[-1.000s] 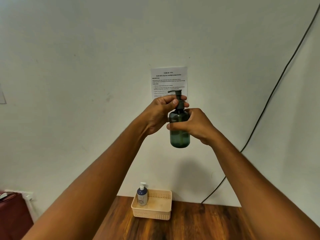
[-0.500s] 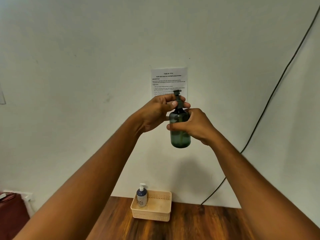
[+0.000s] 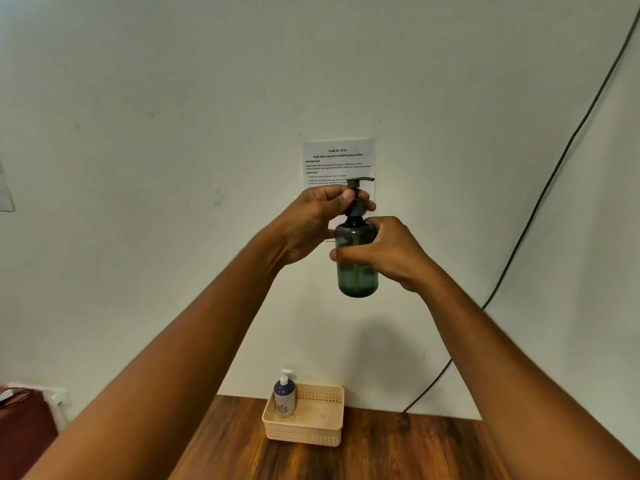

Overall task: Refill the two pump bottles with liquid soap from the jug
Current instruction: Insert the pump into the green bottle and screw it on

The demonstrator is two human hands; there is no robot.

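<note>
A dark green translucent pump bottle [image 3: 356, 271] is held upright in the air in front of the wall. My right hand [image 3: 384, 252] wraps around its body. My left hand [image 3: 311, 220] pinches the black pump collar [image 3: 356, 206] at the neck; the pump nozzle points right. Far below, a second pump bottle [image 3: 284, 393], blue with a white pump, stands in the left end of a beige basket [image 3: 311, 433]. No jug is in view.
The basket sits on a wooden table [image 3: 381, 452] against a pale wall. A printed task sheet [image 3: 338, 161] hangs on the wall behind the bottle. A black cable [image 3: 540, 199] runs down the wall at right. A dark red object [image 3: 20, 424] sits at lower left.
The pump head has turned: its nozzle pointed left, then toward me, and now points right. My left fingers have shifted around the collar. The view has tilted slightly upward.
</note>
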